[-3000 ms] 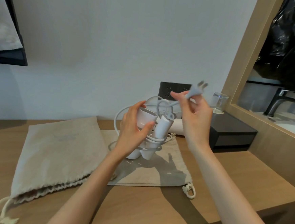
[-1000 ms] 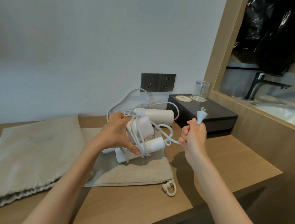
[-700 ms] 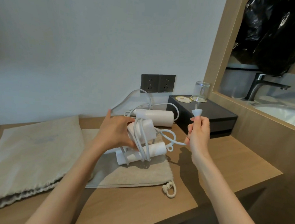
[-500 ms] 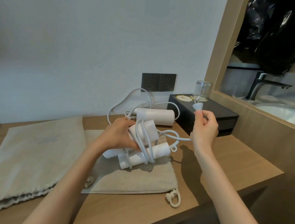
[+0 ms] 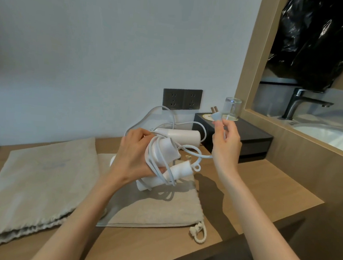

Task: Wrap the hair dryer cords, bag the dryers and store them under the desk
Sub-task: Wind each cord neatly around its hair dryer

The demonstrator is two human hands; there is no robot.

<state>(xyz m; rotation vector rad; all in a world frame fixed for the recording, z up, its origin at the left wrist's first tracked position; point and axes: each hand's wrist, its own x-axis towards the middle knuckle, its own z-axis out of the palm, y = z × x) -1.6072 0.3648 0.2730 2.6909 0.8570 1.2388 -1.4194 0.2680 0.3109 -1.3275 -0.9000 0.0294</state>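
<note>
My left hand (image 5: 132,159) grips a folded white hair dryer (image 5: 164,164) above the desk, with its white cord (image 5: 152,165) looped several times around the body. My right hand (image 5: 225,142) pinches the cord's plug (image 5: 216,115) and holds it up to the right, prongs pointing up and left; a short free stretch of cord runs from it back to the dryer. A second white hair dryer (image 5: 183,135) lies behind near the wall, its cord loose. Two beige drawstring bags lie flat: one (image 5: 37,183) at the left, one (image 5: 150,208) under the held dryer.
A wooden desk (image 5: 264,190) bears a black box (image 5: 250,136) with an upturned glass (image 5: 232,108). A black double socket (image 5: 182,99) is on the wall. At the right are a wooden frame, a sink and a tap (image 5: 300,101).
My right hand has lifted the plug higher and turned it, drawing the free cord end up to the right. My left hand keeps its grip on the wrapped dryer.
</note>
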